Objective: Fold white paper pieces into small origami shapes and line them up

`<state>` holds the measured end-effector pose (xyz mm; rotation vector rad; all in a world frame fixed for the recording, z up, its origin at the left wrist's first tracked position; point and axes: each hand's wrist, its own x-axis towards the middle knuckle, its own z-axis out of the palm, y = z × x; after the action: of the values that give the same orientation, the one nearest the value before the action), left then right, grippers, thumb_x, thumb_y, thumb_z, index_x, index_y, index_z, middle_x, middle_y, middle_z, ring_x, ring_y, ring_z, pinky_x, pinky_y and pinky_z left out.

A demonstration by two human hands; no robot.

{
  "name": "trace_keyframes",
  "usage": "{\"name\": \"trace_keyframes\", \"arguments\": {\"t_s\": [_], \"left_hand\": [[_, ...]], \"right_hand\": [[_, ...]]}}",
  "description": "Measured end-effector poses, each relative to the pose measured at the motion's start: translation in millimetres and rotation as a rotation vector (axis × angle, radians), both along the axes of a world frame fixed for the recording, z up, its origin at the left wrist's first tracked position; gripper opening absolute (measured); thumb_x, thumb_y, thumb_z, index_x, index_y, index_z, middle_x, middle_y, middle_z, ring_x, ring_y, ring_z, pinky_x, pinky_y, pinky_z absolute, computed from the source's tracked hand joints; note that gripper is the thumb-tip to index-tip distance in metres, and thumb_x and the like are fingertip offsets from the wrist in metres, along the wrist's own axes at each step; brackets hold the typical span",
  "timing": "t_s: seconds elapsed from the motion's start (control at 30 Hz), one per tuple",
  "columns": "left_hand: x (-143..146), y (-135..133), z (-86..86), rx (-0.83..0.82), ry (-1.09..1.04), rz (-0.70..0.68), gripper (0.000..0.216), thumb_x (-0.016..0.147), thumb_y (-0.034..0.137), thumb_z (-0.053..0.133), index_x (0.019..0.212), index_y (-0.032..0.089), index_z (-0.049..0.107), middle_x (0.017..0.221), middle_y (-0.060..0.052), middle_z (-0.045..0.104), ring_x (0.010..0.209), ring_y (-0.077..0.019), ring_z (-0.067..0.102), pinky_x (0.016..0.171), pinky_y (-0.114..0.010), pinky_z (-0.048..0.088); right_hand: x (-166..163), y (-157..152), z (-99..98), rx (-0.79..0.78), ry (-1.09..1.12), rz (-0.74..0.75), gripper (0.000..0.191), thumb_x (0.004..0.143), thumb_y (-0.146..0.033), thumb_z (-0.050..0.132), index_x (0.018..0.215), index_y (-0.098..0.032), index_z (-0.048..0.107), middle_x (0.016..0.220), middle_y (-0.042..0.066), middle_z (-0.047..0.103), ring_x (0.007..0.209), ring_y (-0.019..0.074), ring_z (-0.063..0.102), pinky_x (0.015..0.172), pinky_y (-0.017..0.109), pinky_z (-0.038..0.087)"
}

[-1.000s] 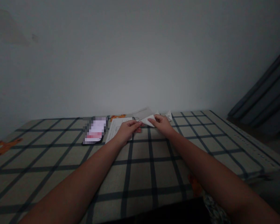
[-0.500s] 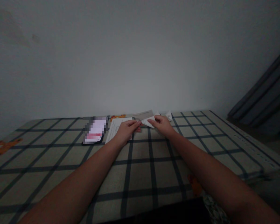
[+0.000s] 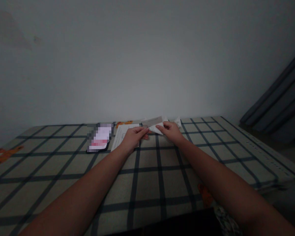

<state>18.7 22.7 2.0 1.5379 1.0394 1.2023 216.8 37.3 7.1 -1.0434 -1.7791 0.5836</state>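
Both arms reach far forward over a checked bedsheet (image 3: 162,177). My left hand (image 3: 134,136) and my right hand (image 3: 171,130) pinch a small white folded paper (image 3: 154,125) between them, fingers closed on its edges. The paper is held low over the sheet near the wall. Under my left hand lies a flat white printed sheet (image 3: 121,132).
A phone (image 3: 100,137) with a lit, blurred screen lies left of the printed sheet. Small folded white paper pieces (image 3: 178,121) sit by the wall behind my right hand. A grey curtain (image 3: 277,108) hangs at the right. Orange cartoon prints (image 3: 2,154) mark the sheet.
The upper flap of the folded paper has dropped lower and flatter between my hands. Both hands stay in nearly the same place.
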Motion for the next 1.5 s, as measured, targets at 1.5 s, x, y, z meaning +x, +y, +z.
{"name": "trace_keyframes", "arguments": {"t_s": [1.5], "left_hand": [[0.7, -3.4, 1.2, -0.021, 0.055, -0.029, 0.032, 0.071, 0.045, 0.066, 0.081, 0.014, 0.07, 0.081, -0.008, 0.07, 0.065, -0.0143, 0.059, 0.064, -0.027, 0.045]], "right_hand": [[1.5, 2.5, -1.6, 0.03, -0.061, -0.013, 0.04, 0.077, -0.05, 0.055, 0.058, -0.016, 0.052, 0.055, -0.004, 0.038, 0.054, 0.0088, 0.034, 0.05, 0.022, 0.025]]}}
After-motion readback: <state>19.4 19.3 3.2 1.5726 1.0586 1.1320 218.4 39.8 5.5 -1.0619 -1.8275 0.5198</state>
